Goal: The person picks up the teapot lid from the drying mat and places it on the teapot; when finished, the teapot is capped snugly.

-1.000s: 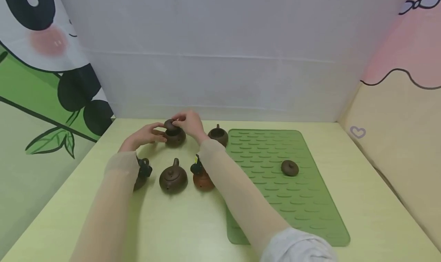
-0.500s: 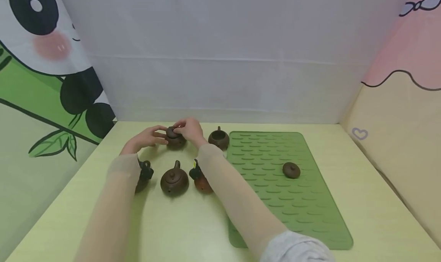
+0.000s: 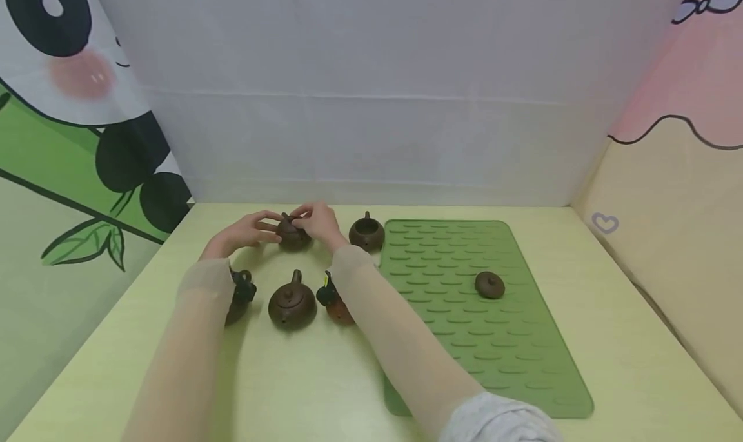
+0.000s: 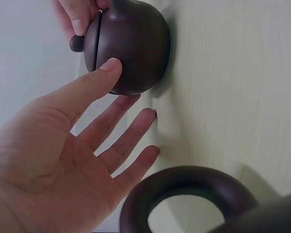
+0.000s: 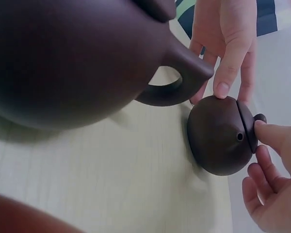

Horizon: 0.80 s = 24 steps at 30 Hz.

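Note:
A small dark brown teapot stands at the back left of the table. My right hand pinches its lid by the knob, thumb on top and fingertips by the rim. The lid sits over the opening, with a thin dark line between lid and body in the left wrist view. On the pot's left side is my left hand, its thumb against the body. Its fingers are extended and spread, some reaching behind the pot. To the right, a second dark teapot has an uncovered opening.
A lidded brown teapot stands nearer, between the forearms. A reddish teapot and another dark pot are partly hidden by the arms. A loose lid lies on the green mat at right.
My right hand has lowered the lid from a tilted position above the back-left teapot onto its opening. My left hand stays at the pot's side.

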Motion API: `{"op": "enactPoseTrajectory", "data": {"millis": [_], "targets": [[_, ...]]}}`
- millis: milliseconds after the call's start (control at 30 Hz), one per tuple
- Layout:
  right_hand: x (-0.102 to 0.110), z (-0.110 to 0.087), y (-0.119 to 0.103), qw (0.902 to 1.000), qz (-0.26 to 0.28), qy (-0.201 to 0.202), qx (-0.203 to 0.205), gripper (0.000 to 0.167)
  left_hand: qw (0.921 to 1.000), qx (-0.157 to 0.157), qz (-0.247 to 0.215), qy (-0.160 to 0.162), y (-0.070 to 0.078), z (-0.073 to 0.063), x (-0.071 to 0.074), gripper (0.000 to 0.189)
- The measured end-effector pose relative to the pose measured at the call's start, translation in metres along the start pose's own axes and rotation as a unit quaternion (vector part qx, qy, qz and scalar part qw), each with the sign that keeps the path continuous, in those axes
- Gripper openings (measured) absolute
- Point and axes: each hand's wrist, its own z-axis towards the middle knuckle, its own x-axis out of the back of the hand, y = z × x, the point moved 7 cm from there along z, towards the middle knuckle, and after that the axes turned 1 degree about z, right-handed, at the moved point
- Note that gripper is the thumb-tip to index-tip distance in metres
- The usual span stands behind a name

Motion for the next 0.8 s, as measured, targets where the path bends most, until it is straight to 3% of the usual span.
{"op": "enactPoseTrajectory", "data": {"millis": [300,533,667,800], "targets": [[0.012,-0.002,-0.008,0.9984,-0.042,-0.038,-0.008,0.028,0.9999,-0.004,-0.002,-0.013,-0.002,0.008,-0.002,0.064],[0.047,-0.004,-0.029,0.9912,-0.084,-0.1,0.022,0.04,0.9989,-0.001,0.04,-0.025,0.005,0.003,0.003,0.07],[0.077,-0.01,-0.044,0.9875,-0.098,-0.114,0.046,0.042,0.9976,-0.018,0.062,0.025,0.022,-0.002,0.014,0.072],[0.108,-0.02,-0.052,0.986,-0.1,-0.112,0.073,0.042,0.9914,-0.057,0.07,0.094,0.059,-0.003,0.025,0.07]]}}
